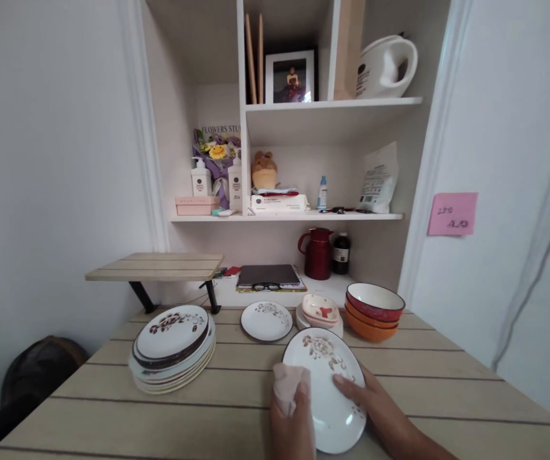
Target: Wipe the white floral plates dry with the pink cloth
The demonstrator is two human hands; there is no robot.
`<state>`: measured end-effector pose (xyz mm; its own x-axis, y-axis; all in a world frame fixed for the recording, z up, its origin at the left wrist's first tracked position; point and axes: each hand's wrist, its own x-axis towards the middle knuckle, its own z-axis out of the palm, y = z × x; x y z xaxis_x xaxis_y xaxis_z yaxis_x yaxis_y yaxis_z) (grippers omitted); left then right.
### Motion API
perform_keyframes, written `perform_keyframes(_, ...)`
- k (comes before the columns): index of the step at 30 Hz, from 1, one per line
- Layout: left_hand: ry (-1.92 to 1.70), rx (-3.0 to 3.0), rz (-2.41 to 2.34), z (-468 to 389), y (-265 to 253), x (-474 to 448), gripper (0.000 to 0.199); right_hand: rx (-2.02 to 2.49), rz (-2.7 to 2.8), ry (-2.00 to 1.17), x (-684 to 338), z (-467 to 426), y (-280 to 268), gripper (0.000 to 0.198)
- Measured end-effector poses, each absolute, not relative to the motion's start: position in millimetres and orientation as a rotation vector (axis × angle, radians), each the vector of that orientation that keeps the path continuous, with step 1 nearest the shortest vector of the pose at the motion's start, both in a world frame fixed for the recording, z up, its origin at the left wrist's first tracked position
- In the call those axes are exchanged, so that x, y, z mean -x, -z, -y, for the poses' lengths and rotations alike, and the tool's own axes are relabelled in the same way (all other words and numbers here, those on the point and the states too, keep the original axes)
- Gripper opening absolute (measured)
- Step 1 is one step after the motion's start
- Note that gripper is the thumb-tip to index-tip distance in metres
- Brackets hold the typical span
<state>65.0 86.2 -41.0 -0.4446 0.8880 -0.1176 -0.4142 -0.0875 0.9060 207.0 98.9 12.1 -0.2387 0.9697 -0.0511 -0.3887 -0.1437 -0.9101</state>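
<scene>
A white oval plate point(325, 409) with a brown flower pattern and dark rim is tilted up above the table's near edge. My right hand point(375, 402) grips its right side, thumb lying on the face and fingers behind. My left hand point(294, 425) is closed on a pale pinkish cloth point(288, 383), pressed against the plate's left edge; the fingers behind are hidden. A similar flowered plate point(260, 322) lies flat just beyond. To the left stands a stack of plates point(174, 358), topped by a flowered one.
Small dishes point(320, 310) and stacked red and orange bowls point(374, 313) stand beyond the held plate. A raised wooden shelf point(154, 265) is at the back left. Behind are a laptop point(268, 276), glasses point(266, 287), a red jug point(319, 255) and a dark bottle point(341, 254).
</scene>
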Motion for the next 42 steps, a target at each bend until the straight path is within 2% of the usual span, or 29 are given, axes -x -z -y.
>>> perform_keyframes(6,-1.660,-0.621,-1.269,-84.1,34.0,-73.4,0.055,0.926,0.819,-1.545,-206.7,-106.0,-5.1,0.078)
perform_keyframes(15,-1.625,-0.655,-1.146,-79.8,17.5,-63.8,0.047,0.947,0.883,-1.428,-206.8,-113.9,3.2,0.068)
perform_keyframes(26,-1.680,-0.559,-1.054,-76.6,12.1,-54.1,0.053,0.829,0.966,-1.431,-198.6,-112.7,-5.6,0.066)
perform_keyframes(32,-1.595,-0.421,-0.888,-72.4,5.8,-44.4,0.069,0.743,0.800,-1.662,-186.4,-103.8,-15.5,0.066)
perform_keyframes(37,-1.480,-0.416,-0.829,-65.8,-0.4,-38.4,0.065,0.620,0.552,-2.016,-176.1,-82.5,-30.9,0.055)
perform_keyframes(42,-1.585,-0.462,-0.873,-64.8,-4.2,-27.4,0.065,0.539,0.466,-2.119,-156.4,-72.2,-41.4,0.047)
